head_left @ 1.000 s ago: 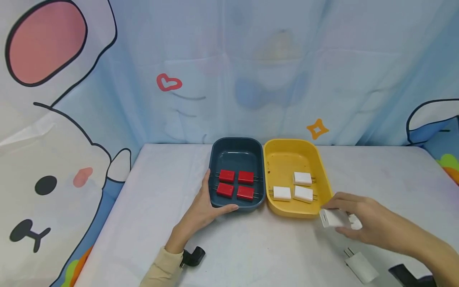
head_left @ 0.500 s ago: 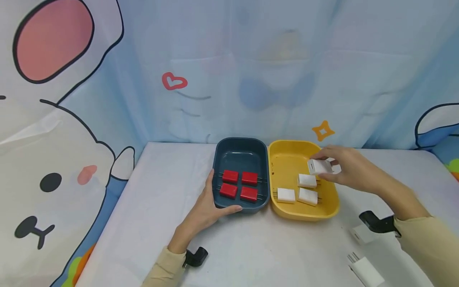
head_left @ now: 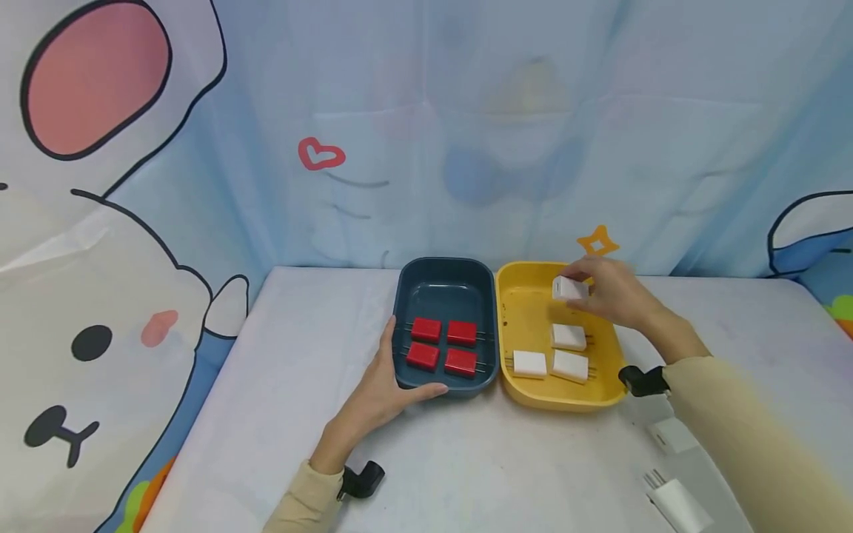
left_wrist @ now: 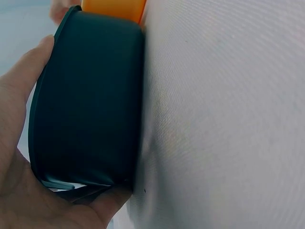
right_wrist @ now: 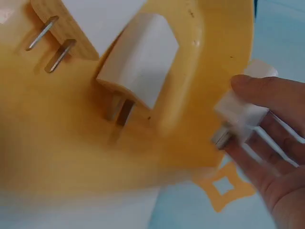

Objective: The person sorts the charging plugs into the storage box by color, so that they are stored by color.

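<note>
My right hand (head_left: 616, 296) pinches a white charger plug (head_left: 569, 288) between thumb and fingers, over the back of the yellow tray (head_left: 520, 289). In the right wrist view, the held plug's metal prongs (right_wrist: 222, 136) point away from the fingertips. Three white charger plugs (head_left: 569, 337) lie in the front half of that tray. My left hand (head_left: 373, 396) grips the front left corner of the dark blue tray (head_left: 443, 292), thumb along its front and fingers at its left side. Several red charger plugs (head_left: 423, 356) lie in two rows inside the blue tray.
Both trays stand side by side on a white cloth-covered table (head_left: 466, 459), near its back edge. At the front right lie another white plug (head_left: 680, 505) with prongs up-left and a second white plug (head_left: 671, 435) by my sleeve. A printed curtain (head_left: 426, 148) hangs behind.
My right hand has carried its white plug from the yellow tray's front right corner, back and left over the tray's rear part. My left hand has stayed on the blue tray.
</note>
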A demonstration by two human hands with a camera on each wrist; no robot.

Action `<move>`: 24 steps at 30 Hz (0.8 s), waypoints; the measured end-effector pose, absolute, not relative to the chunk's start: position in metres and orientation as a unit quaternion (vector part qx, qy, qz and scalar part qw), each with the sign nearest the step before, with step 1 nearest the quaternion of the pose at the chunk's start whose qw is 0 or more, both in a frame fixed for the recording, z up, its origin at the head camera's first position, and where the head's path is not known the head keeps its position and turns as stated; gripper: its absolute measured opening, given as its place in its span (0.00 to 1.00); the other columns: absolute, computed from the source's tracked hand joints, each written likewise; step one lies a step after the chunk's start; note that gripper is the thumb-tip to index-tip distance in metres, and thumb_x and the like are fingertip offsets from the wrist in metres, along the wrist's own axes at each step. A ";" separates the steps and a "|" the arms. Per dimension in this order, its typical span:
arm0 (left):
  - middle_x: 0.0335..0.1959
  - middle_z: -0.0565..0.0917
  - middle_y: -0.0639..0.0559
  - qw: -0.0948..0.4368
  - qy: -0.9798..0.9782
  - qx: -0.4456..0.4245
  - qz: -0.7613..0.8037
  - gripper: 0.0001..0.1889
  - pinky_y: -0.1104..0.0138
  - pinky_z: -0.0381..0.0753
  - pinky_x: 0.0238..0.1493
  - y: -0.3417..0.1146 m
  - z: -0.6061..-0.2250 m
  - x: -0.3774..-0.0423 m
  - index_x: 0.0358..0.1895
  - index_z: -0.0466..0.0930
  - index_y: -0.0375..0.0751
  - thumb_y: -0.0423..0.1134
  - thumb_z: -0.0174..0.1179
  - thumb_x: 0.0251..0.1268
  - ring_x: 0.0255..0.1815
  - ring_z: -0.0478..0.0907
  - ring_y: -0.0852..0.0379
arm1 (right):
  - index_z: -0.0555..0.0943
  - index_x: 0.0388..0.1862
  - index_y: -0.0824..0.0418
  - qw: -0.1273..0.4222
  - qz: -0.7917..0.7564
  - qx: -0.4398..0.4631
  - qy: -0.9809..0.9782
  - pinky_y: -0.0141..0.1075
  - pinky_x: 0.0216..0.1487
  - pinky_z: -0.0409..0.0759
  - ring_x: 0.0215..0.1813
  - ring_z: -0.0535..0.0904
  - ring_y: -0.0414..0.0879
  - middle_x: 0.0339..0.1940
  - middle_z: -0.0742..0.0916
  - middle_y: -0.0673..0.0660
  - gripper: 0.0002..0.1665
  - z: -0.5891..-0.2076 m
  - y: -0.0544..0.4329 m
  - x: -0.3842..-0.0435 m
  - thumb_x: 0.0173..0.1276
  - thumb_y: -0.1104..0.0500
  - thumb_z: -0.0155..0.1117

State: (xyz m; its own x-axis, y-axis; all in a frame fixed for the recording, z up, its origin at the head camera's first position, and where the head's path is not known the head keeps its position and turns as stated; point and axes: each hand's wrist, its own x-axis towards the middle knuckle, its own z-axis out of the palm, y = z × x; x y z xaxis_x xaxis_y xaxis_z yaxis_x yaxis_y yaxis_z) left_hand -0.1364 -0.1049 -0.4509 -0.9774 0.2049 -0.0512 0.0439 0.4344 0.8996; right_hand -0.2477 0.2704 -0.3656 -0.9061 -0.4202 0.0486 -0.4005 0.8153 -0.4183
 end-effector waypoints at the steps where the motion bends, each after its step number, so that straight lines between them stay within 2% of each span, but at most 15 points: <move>1: 0.86 0.51 0.46 0.078 0.844 0.072 0.527 0.69 0.39 0.60 0.78 -0.105 -0.451 -0.136 0.87 0.33 0.50 0.59 0.79 0.54 0.84 0.51 0.43 | 0.79 0.62 0.78 0.029 -0.218 -0.210 0.953 0.63 0.59 0.80 0.59 0.80 0.69 0.57 0.84 0.75 0.28 -0.369 0.270 -0.249 0.65 0.68 0.76; 8: 0.86 0.50 0.49 0.082 0.846 0.063 0.523 0.69 0.40 0.60 0.78 -0.105 -0.451 -0.136 0.87 0.32 0.52 0.58 0.79 0.54 0.84 0.51 0.45 | 0.81 0.57 0.78 0.055 -0.203 -0.212 0.954 0.63 0.58 0.80 0.56 0.80 0.68 0.54 0.84 0.74 0.26 -0.380 0.263 -0.260 0.64 0.67 0.76; 18: 0.86 0.49 0.47 0.080 0.845 0.067 0.524 0.68 0.39 0.60 0.78 -0.106 -0.450 -0.136 0.87 0.33 0.50 0.57 0.78 0.55 0.84 0.51 0.43 | 0.82 0.50 0.78 0.101 -0.165 -0.183 0.964 0.61 0.57 0.81 0.50 0.81 0.66 0.47 0.86 0.72 0.22 -0.379 0.255 -0.270 0.59 0.70 0.79; 24: 0.87 0.48 0.49 0.084 0.844 0.058 0.527 0.68 0.40 0.59 0.78 -0.105 -0.451 -0.136 0.87 0.33 0.52 0.56 0.79 0.55 0.84 0.50 0.45 | 0.81 0.50 0.77 0.112 -0.164 -0.192 0.961 0.60 0.56 0.81 0.50 0.80 0.65 0.46 0.85 0.71 0.21 -0.387 0.254 -0.272 0.59 0.71 0.77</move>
